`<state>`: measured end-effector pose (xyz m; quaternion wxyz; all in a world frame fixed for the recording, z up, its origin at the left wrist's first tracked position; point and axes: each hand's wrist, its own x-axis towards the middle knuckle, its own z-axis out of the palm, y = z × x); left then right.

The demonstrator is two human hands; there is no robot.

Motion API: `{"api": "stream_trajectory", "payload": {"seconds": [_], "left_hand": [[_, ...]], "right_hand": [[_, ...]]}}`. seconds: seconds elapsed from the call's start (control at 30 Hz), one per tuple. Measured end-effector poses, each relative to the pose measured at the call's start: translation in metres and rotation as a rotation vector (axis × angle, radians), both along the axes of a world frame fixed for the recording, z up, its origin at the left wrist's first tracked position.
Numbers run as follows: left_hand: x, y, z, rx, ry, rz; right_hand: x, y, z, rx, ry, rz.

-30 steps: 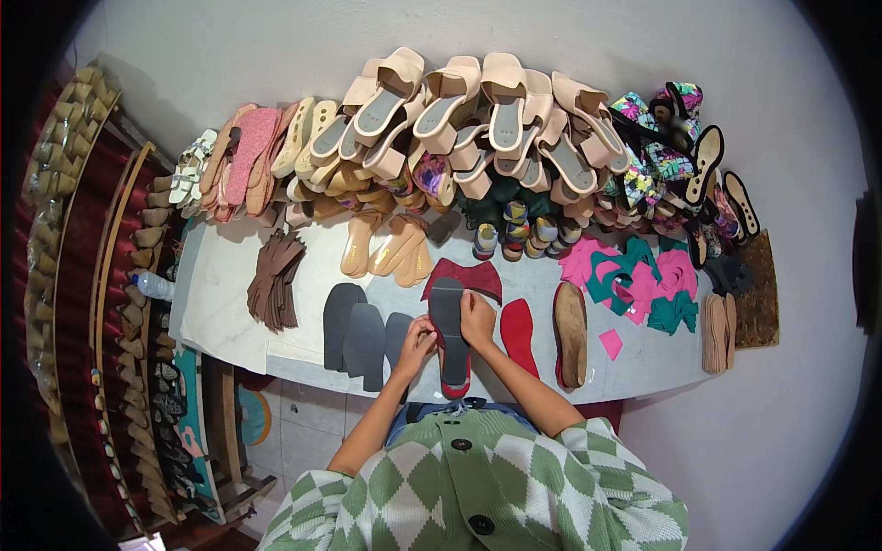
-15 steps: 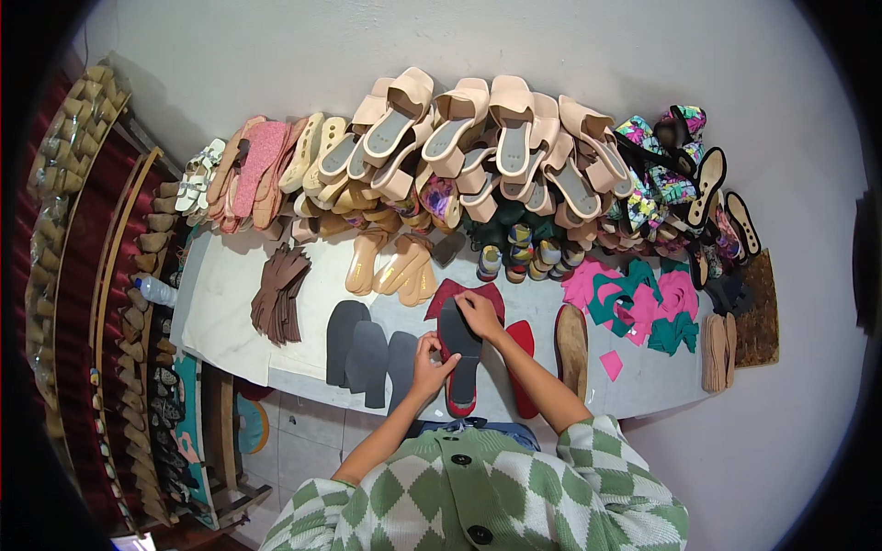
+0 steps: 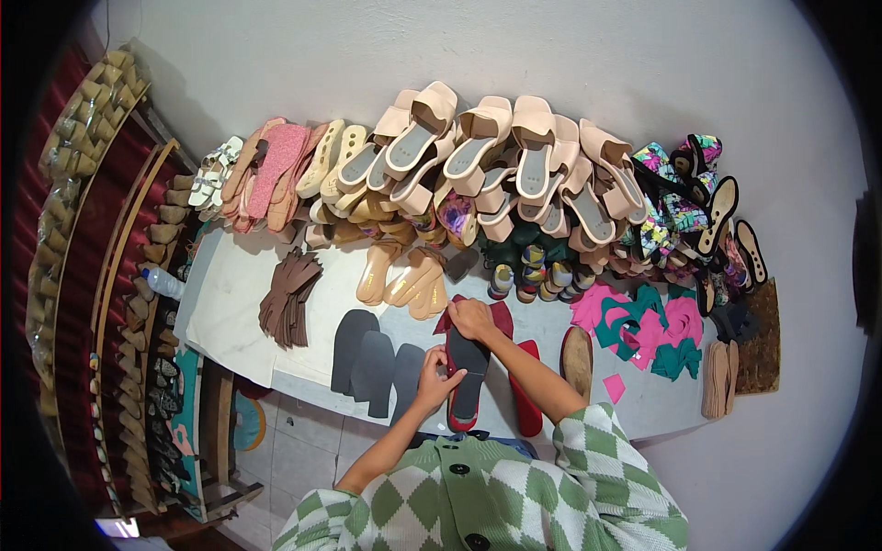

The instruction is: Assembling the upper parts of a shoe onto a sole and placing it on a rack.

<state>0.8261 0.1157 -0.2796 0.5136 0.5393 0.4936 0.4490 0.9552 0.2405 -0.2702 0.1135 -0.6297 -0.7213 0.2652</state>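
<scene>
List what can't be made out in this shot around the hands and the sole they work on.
- Head view: the top of the red sole is covered by a grey insole.
- Its far end is hidden under the right hand.
- Left hand: fingertips are too small to show how they grip.
- Grey pieces overlap, so their count is unclear.
- The table front is cut off by the green checked sleeves.

The toe end of the dark grey flat insole lying on the red shoe sole is hidden under the right hand. The left hand covers part of its left edge, and its fingers are too small to count. The lower shelves of the dark wooden rack at the left fade into the black rim. The person's green and white checked cardigan is cut by the bottom edge.
</scene>
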Motion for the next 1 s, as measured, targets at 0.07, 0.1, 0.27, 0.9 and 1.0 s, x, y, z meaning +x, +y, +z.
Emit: {"api": "stream_trajectory", "payload": {"seconds": [0.07,0.1,0.27,0.9,1.0], "left_hand": [[-0.001,0.0,-0.001,-0.016,0.006,-0.008],[-0.001,0.002,-0.004,0.031,0.02,-0.02],[-0.002,0.005,-0.017,0.192,0.14,-0.062],[0.006,0.009,0.01,0.116,0.214,-0.19],[0.003,0.01,0.008,0.087,0.24,-0.211]], "right_hand": [[-0.002,-0.003,0.008,0.012,0.007,0.038],[-0.002,-0.003,0.008,0.011,0.008,0.035],[-0.003,-0.003,0.003,0.079,0.048,0.083],[0.027,-0.042,-0.022,0.118,0.125,-0.403],[0.022,-0.042,-0.022,0.145,0.131,-0.416]]}}
